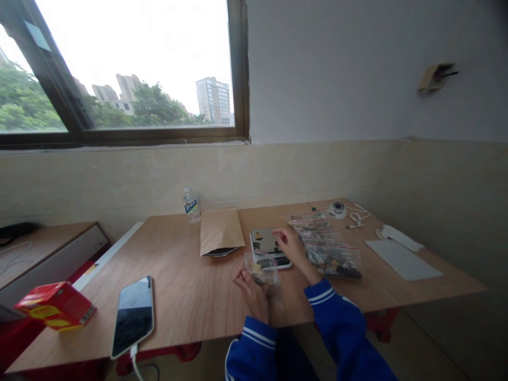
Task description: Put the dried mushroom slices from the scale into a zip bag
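My left hand (252, 292) is closed on the edge of a small clear zip bag (262, 269) with brownish pieces inside, held just above the wooden table (186, 286). My right hand (291, 244) reaches forward with fingers spread over a small digital scale (268, 244) that has a shiny plate. Both arms wear blue sleeves with white stripes. To the right of my right hand lie several filled zip bags (333, 256) with red seal strips.
A brown paper envelope (220, 232) lies over a dark dish. A water bottle (191, 205) stands at the back. A phone (134, 314) on a cable and a red box (55, 305) lie left. A white sheet (402, 259), a round white device (337, 209) and a white cable sit right.
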Demonstrator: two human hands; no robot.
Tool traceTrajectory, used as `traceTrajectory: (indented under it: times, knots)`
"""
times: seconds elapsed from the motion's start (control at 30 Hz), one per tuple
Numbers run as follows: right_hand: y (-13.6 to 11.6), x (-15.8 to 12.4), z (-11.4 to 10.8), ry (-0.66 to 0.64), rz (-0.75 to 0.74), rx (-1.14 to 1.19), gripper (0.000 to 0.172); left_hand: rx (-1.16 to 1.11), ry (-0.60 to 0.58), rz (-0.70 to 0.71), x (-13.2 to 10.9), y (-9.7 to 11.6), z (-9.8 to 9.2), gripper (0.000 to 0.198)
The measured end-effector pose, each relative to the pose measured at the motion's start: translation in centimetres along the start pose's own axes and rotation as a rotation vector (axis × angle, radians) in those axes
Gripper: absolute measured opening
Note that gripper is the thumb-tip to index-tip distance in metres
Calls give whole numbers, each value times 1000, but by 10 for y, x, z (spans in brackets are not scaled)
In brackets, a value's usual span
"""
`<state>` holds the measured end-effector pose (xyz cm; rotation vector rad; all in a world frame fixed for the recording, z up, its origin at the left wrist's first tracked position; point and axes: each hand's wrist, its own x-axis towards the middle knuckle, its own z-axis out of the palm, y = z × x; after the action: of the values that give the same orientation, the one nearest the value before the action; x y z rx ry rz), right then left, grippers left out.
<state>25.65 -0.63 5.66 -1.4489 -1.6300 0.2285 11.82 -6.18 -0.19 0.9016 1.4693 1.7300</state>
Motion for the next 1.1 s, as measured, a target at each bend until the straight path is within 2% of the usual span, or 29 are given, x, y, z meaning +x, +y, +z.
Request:
traceTrajectory:
  times: [0.07,0.17,0.3,0.4,0.53,0.73,0.93,1.1]
  knots:
    - [17,-3,4,-15,46,-13,29,-7,3,14,1,-3,0,34]
    - [35,-9,10,-51,12,-112,35,-6,-6,31,1,-5,0,33]
    - [46,-11,20,-21,8,-370,34,11,-14,19,0,-1,-1,33]
    - [55,-8,25,-86,48,-465,36,16,-13,0,-1,3,-1,32]
    - [62,-2,21,-131,78,-459,23,0,-16,-10,-2,4,-1,33]
    - [62,1,16,-131,47,-356,14,28,-11,-13,-2,6,-2,32]
    - [61,-7,23,-8,-10,-336,12,24,-22,-4,-2,6,-2,32]
    - [28,-9,18,75,-42,-113,13,2,-29,1,-1,3,-2,34]
